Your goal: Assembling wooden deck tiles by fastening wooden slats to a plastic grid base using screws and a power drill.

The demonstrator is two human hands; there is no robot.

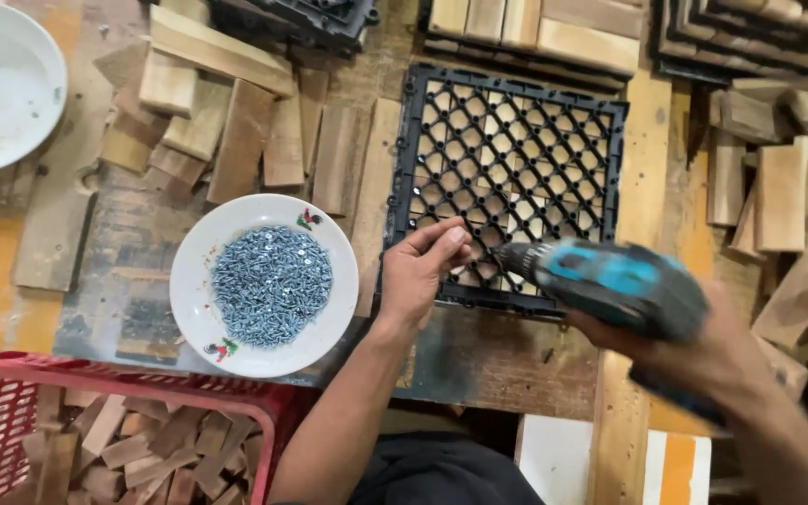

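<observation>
Nearby, plate of screws point(271, 285) (heaped); wood blocks point(236, 131) crowd grid tile point(509, 159).

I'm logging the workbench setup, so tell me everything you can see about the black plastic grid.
The black plastic grid is a square lattice of diamond-shaped openings with a notched rim, lying flat on the wooden bench. Wooden slats show through its openings. The left hand pinches at its near edge, and the tip of the blue drill in the right hand points at that spot.
</observation>
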